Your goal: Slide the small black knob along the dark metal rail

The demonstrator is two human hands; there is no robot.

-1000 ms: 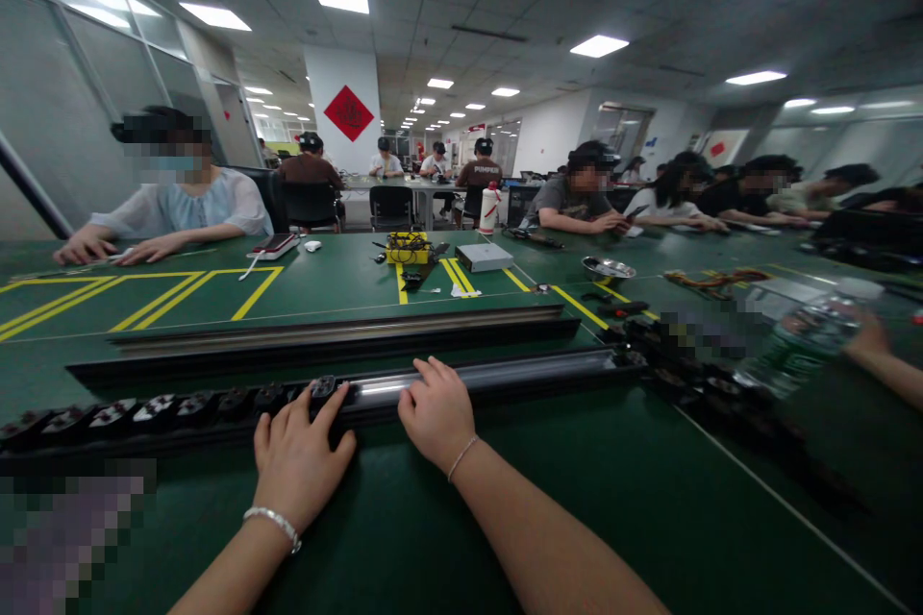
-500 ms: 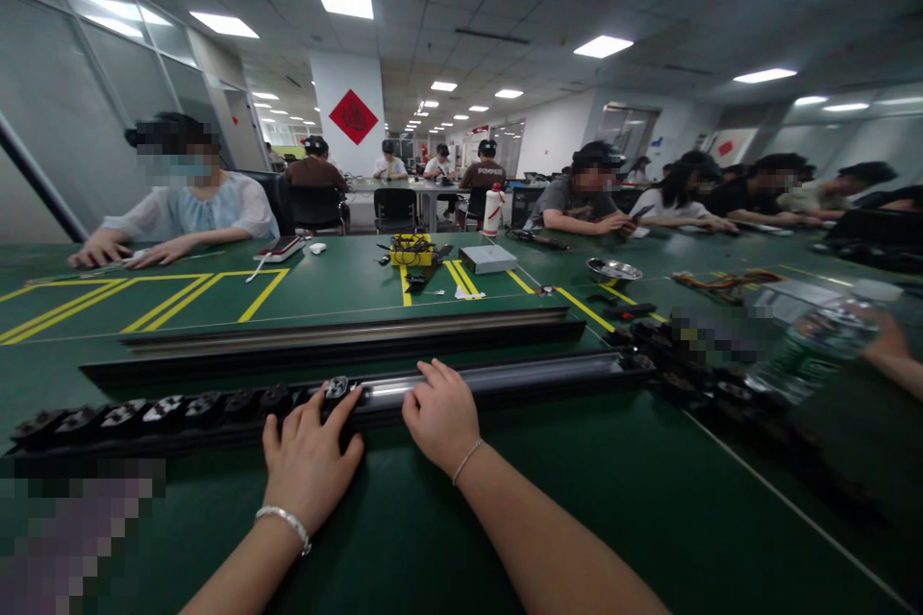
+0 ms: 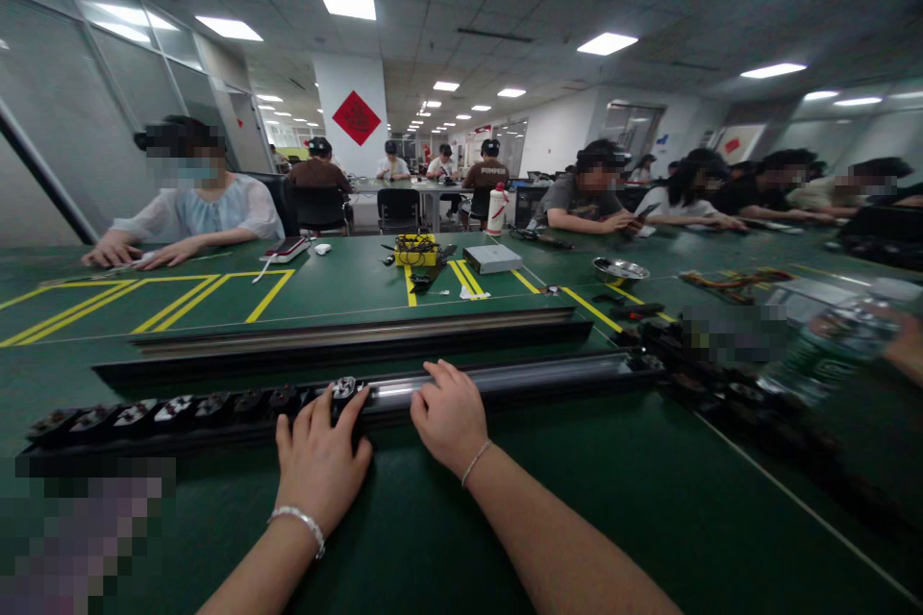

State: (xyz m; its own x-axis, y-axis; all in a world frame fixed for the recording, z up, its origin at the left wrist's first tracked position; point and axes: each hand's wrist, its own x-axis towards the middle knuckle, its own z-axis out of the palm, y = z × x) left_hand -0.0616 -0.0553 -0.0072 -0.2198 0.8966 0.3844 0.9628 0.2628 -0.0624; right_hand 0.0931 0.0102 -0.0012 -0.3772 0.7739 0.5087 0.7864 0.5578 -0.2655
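Note:
A long black rail [image 3: 505, 382] lies across the table before me, a row of black socket modules [image 3: 136, 413] with metal faces filling its left part. My left hand [image 3: 322, 452] is open over the row's right end. Its spread fingertips rest at the last socket module [image 3: 344, 388], which they partly cover. Just to the right, my right hand [image 3: 453, 415] rests at the rail's bare silvery channel, fingers loosely bent and apart from the thumb. Nothing shows in either palm. The fingertips' exact contact with the rail is hard to make out.
Behind the rail lies a second long black strip [image 3: 361, 336]. More black modules [image 3: 750, 399] trail off to the right, near a plastic bottle [image 3: 822, 351] by another person's hand. A metal bowl [image 3: 620, 269], a grey box [image 3: 493, 258] and a yellow cable holder [image 3: 416, 251] stand farther back.
The whole view has shifted slightly, so things appear a little farther right. Both hands keep nearly the same places on the rail and the last module.

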